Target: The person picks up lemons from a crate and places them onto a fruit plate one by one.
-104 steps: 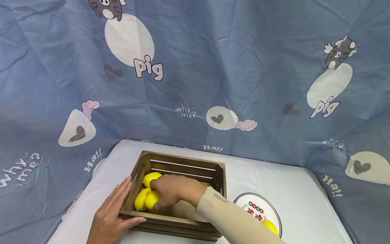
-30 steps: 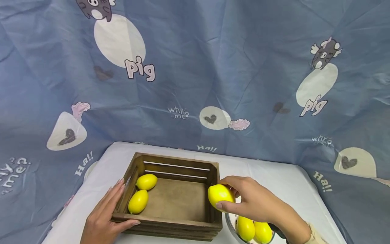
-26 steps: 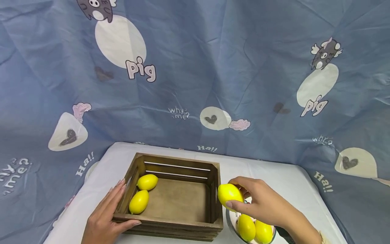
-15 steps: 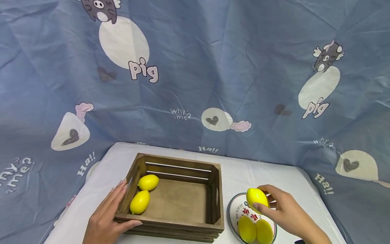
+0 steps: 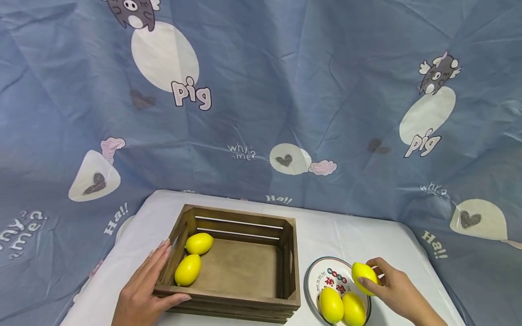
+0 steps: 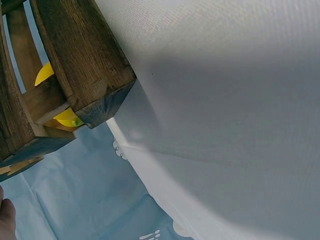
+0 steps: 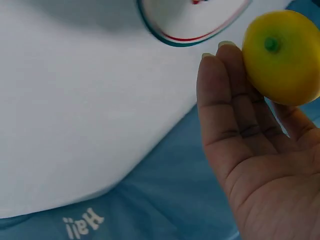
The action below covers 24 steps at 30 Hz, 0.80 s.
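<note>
My right hand (image 5: 396, 287) holds a yellow lemon (image 5: 364, 275) between thumb and fingers, over the right edge of a round white plate (image 5: 315, 281). In the right wrist view, the green-tipped end of the held lemon (image 7: 286, 65) shows near the fingertips. Two more lemons (image 5: 331, 305) lie side by side on the near part of the plate. My left hand (image 5: 140, 287) rests against the left end of a brown wooden crate (image 5: 232, 304), its fingers extended and thumb on the front edge. Inside the crate, two lemons (image 5: 188, 270) sit at the left.
A white-covered table (image 5: 326, 228) bears the crate and plate. Behind it hangs a blue printed cloth (image 5: 253, 113). The plate stands to the right of the crate, with a narrow gap between them. The crate walls have slots.
A lemon has left the crate in my right hand, which moved rightward from above the crate to the plate's right edge. My left hand has stayed at the crate's left end.
</note>
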### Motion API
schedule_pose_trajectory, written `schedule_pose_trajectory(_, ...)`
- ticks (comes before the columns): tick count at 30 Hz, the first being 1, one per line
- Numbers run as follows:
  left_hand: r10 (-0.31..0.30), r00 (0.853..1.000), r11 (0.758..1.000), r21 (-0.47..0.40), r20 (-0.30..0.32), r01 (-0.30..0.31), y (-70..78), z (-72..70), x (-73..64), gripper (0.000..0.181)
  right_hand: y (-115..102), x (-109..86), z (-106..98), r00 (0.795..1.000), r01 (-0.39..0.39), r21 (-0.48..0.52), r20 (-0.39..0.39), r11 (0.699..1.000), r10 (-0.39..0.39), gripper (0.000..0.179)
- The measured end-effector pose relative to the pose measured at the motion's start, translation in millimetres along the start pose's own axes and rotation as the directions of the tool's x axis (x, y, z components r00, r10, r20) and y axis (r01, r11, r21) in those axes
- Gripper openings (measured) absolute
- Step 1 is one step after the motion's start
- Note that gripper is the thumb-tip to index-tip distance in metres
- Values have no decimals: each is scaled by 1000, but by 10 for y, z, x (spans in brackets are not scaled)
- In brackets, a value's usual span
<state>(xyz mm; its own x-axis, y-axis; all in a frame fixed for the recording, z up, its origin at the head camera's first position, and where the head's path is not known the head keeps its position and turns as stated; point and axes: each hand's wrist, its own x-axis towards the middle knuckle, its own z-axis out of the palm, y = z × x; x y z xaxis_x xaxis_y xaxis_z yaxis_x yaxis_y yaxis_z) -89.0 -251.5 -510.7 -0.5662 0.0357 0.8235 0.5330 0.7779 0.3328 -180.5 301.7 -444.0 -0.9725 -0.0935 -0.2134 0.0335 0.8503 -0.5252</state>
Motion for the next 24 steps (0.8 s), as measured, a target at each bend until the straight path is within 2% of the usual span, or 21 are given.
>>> schedule_pose_trajectory(4, -5, 1000, 1000, 11, 6, 5, 4, -1, 3, 106, 127, 25, 71, 1000, -20, -18, 19, 1000, 20, 51)
schedule_pose_trajectory(12, -5, 1000, 1000, 10, 0, 5, 8, 0, -3, 107, 270, 66, 221, 997, -58, -91, 48, 994, 63, 63)
schedule_pose_trajectory(24, -8, 1000, 1000, 10, 1, 8, -1, 2, -9, 107, 404, 98, 266, 993, -89, -90, 69, 992, 95, 65)
